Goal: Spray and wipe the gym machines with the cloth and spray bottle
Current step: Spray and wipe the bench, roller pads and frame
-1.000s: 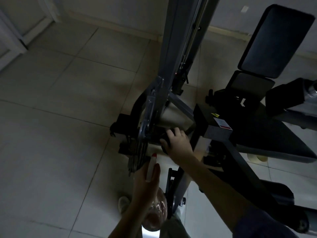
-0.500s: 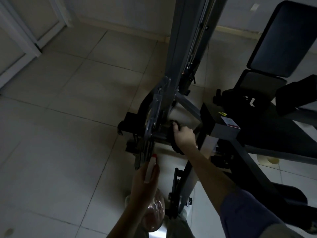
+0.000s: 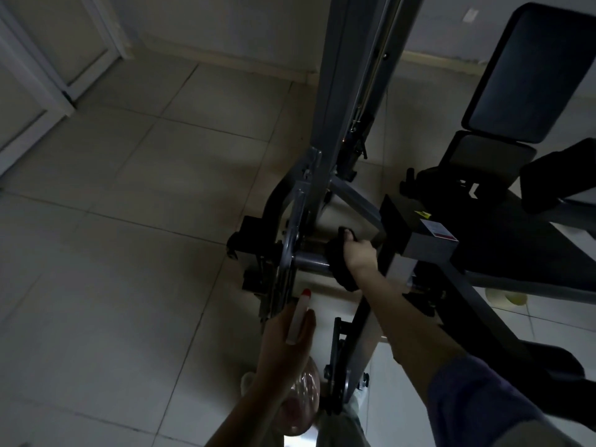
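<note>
Head view | dark cloth (image 3: 338,262) is clasped by right hand (image 3: 359,256) against gym machine (image 3: 335,91) crossbar (image 3: 309,261) | spray bottle (image 3: 298,375) is gripped by left hand (image 3: 287,346), nozzle uppermost

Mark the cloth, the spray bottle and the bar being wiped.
cloth (image 3: 338,267): head view, dark fold beside the right hand.
spray bottle (image 3: 297,321): head view, white nozzle in the left hand.
bar (image 3: 309,261): head view, bare grey stretch left of the cloth.
</note>
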`<action>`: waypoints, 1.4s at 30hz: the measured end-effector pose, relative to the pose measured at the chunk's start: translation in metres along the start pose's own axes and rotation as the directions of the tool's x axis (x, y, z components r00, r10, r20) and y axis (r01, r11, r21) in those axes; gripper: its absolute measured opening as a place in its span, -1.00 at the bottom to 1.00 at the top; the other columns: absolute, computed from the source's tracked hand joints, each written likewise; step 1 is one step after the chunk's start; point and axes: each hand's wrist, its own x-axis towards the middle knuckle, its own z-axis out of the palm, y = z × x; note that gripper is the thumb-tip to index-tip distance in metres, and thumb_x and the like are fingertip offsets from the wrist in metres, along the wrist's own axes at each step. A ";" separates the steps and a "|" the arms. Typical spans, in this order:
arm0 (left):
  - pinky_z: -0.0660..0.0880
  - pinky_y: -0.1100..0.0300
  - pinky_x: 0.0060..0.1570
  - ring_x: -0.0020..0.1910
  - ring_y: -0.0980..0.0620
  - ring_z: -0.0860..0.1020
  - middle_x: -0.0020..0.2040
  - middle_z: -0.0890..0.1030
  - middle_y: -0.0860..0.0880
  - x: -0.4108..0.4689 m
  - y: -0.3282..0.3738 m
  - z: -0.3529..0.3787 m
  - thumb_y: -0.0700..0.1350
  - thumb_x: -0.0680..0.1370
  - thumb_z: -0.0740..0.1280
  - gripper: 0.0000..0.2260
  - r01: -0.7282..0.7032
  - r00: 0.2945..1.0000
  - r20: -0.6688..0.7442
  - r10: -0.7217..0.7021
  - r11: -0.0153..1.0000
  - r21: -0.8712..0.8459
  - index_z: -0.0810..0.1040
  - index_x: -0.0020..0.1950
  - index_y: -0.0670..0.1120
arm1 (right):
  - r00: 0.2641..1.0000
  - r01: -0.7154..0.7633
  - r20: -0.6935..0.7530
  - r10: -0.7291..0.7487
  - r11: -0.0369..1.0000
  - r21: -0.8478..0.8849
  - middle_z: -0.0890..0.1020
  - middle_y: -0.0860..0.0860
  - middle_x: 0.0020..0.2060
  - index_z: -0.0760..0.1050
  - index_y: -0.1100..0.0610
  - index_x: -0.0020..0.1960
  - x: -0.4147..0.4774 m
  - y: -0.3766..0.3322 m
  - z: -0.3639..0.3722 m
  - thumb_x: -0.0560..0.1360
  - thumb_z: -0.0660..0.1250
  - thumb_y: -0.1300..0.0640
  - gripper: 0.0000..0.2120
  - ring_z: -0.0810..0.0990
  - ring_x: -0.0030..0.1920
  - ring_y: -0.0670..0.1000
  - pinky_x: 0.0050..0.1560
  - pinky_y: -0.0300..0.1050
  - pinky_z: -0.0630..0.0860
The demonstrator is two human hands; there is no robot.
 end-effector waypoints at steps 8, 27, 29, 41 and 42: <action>0.37 0.02 -0.42 -0.44 -0.14 0.43 -0.35 0.53 -0.26 0.003 -0.003 -0.005 -0.01 0.55 0.26 -0.65 -0.007 0.998 0.062 0.009 0.999 -0.044 0.53 -0.08 -0.33 | 0.615 0.648 0.252 -0.747 0.297 -0.701 0.33 0.16 0.41 0.18 0.03 0.49 -0.037 0.051 0.017 0.51 0.14 -0.20 -0.38 0.31 0.36 0.23 0.34 0.16 0.26; 0.27 0.30 -0.53 -0.53 0.05 0.35 -0.53 0.41 0.07 0.007 0.000 -0.007 -0.16 0.60 0.28 -0.76 -0.001 0.995 0.103 0.000 1.000 0.006 0.52 -0.18 -0.29 | 0.862 0.495 0.174 -0.476 0.864 -0.088 0.47 0.09 0.26 0.36 0.19 0.37 -0.036 -0.010 -0.012 0.63 0.11 -0.01 -0.60 0.43 0.29 0.10 0.28 -0.09 0.33; 0.25 0.35 -0.52 -0.56 0.13 0.33 -0.55 0.43 0.09 0.008 0.000 -0.002 -0.22 0.61 0.27 -0.80 0.001 0.994 0.111 -0.004 1.000 0.031 0.51 -0.19 -0.27 | 0.731 0.683 0.476 -0.489 0.535 -0.498 0.24 0.06 0.43 0.13 0.07 0.51 -0.039 -0.005 0.001 0.59 0.17 -0.06 -0.45 0.29 0.38 0.11 0.30 -0.06 0.29; 0.29 0.20 -0.48 -0.49 0.00 0.39 -0.45 0.44 -0.15 0.017 0.007 0.005 -0.11 0.59 0.27 -0.80 0.053 0.998 0.018 -0.053 0.998 0.022 0.51 -0.18 -0.19 | 0.754 0.657 0.553 -0.354 0.385 -0.649 0.59 0.12 0.03 0.50 0.17 0.15 -0.023 -0.026 0.021 0.49 0.32 -0.02 -0.67 0.58 0.06 0.12 0.03 -0.04 0.53; 0.31 0.18 -0.46 -0.47 -0.02 0.41 -0.42 0.47 -0.21 0.017 0.006 0.006 -0.12 0.59 0.27 -0.82 0.050 0.999 0.004 -0.050 0.999 0.013 0.50 -0.19 -0.13 | 0.746 0.665 0.551 -0.374 0.368 -0.650 0.60 0.12 0.01 0.52 0.17 0.12 -0.025 -0.028 0.021 0.49 0.32 -0.01 -0.69 0.59 0.05 0.12 -0.02 -0.06 0.51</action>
